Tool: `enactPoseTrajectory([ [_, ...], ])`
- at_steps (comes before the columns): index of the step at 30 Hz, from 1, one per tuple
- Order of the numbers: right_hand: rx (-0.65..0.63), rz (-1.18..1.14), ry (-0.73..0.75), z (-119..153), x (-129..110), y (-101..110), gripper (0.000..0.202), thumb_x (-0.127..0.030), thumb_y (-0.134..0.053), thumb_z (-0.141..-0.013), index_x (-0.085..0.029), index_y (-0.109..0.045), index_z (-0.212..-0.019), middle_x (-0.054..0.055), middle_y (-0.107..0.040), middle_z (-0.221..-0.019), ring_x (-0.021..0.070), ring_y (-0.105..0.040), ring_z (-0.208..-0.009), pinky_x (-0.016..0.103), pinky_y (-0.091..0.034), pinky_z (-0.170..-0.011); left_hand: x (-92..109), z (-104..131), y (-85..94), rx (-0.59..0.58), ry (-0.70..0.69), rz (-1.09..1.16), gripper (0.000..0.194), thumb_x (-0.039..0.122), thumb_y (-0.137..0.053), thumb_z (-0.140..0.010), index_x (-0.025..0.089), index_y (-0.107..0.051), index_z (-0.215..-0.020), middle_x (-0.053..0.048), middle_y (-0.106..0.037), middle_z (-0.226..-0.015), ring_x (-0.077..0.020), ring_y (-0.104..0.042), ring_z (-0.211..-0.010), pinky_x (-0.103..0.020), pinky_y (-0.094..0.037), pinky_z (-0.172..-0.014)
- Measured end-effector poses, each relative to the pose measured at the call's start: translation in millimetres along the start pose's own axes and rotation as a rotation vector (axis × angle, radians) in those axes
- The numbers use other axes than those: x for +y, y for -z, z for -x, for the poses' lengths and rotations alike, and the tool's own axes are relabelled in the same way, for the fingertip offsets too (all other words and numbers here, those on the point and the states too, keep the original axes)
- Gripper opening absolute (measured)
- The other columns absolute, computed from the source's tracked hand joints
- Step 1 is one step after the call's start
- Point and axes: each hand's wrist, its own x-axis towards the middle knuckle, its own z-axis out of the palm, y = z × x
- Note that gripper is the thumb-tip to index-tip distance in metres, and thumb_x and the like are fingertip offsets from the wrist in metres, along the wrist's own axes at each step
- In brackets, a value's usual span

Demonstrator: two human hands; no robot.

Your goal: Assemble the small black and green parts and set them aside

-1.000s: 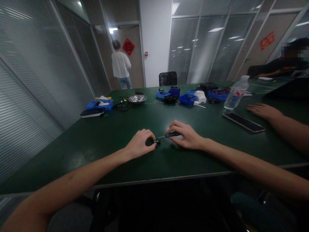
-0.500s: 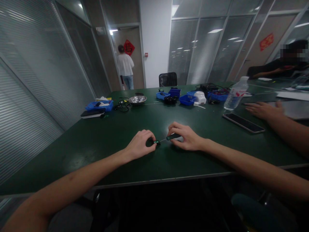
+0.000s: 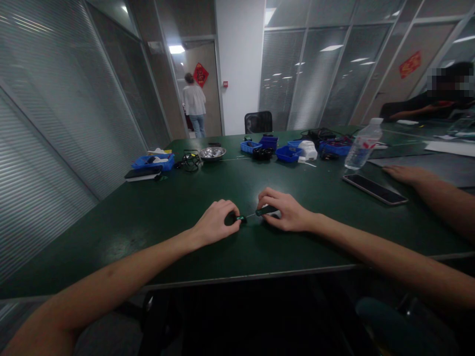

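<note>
Small dark part; thin-shafted tool points at it.

1. Tabletop: dark green;
2. Screwdriver: dark green-black handle, grey shaft;
3. Small part: black, with a bright green patch;
4. Tray: deep blue;
5. Bottle: clear, marked with red;
6. Phone: black screen, pale rim;
7. Bowl: silver;
8. Diamond-shaped door hanging: red, bearing a dark character;
9. Standing person's top: white; jeans: blue.

Dim overall: a white light glares at eleven o'clock, the tabletop shines at eight, deep shadow fills six.
</note>
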Motion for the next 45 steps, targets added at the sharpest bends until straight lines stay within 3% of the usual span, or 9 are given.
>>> enactPoseTrajectory([
  [3, -0.011, -0.003, 0.006, -0.2, 1.3, -0.6, 0.024, -0.021, -0.068, -0.093, -0.022, -0.066, -0.117, 0.01, -0.064, -0.123, 0.0235, -0.064, -0.102, 0.038, -0.053, -0.086, -0.3, -0.2, -0.3, -0.001, -0.012, 0.002, 0.018, 0.035, -0.068, -0.1, 0.019, -0.07, -0.109, -0.006, -0.071, -0.111, -0.0255, -0.063, -0.102, -0.041, -0.047, -0.091],
  [9, -0.049, 0.029, 0.027, 0.0, 4.9, -4.0, 0.019, -0.022, -0.07, -0.094, -0.022, -0.063, -0.112, 0.006, -0.067, -0.104, 0.0236, -0.06, -0.095, 0.036, -0.047, -0.08, -1.5, -1.0, -1.6, 0.011, -0.04, 0.0, 0.015, 0.032, -0.069, -0.099, 0.02, -0.069, -0.107, -0.007, -0.071, -0.11, -0.0257, -0.063, -0.103, -0.042, -0.048, -0.093],
  [15, -0.129, -0.098, 0.0, 2.2, 3.6, -6.0, 0.02, -0.021, -0.064, -0.099, -0.022, -0.058, -0.118, 0.006, -0.065, -0.113, 0.0188, -0.062, -0.087, 0.033, -0.047, -0.077, -2.0, -0.5, 0.0, -0.005, -0.06, 0.041, 0.015, 0.033, -0.067, -0.102, 0.02, -0.07, -0.11, -0.008, -0.071, -0.112, -0.0251, -0.063, -0.103, -0.042, -0.05, -0.095],
  [19, -0.133, -0.112, -0.037, 1.6, -0.3, -6.1, 0.024, -0.034, -0.066, -0.103, -0.021, -0.06, -0.121, 0.007, -0.068, -0.114, 0.0209, -0.065, -0.093, 0.035, -0.05, -0.081, -3.7, -0.4, 0.1, -0.016, -0.075, 0.063, 0.016, 0.033, -0.066, -0.104, 0.02, -0.07, -0.113, -0.008, -0.071, -0.115, -0.0252, -0.063, -0.106, -0.042, -0.05, -0.098],
  [23, -0.193, -0.062, -0.059, 1.3, -2.4, -6.7, 0.03, -0.045, -0.057, -0.11, -0.021, -0.066, -0.125, 0.008, -0.074, -0.11, 0.0218, -0.069, -0.089, 0.036, -0.051, -0.079, -5.1, -0.5, 0.0, -0.027, -0.081, 0.075, 0.019, 0.035, -0.065, -0.105, 0.019, -0.071, -0.114, -0.009, -0.072, -0.116, -0.0255, -0.063, -0.108, -0.043, -0.05, -0.101],
  [45, -0.185, -0.026, -0.029, 1.5, -1.8, -8.9, 0.036, -0.048, -0.049, -0.114, -0.021, -0.066, -0.129, 0.009, -0.077, -0.111, 0.0202, -0.071, -0.086, 0.033, -0.051, -0.076, -6.8, -1.0, -0.5, -0.042, -0.09, 0.074, 0.018, 0.033, -0.065, -0.106, 0.02, -0.071, -0.116, -0.009, -0.071, -0.119, -0.0258, -0.064, -0.112, -0.043, -0.05, -0.104],
])
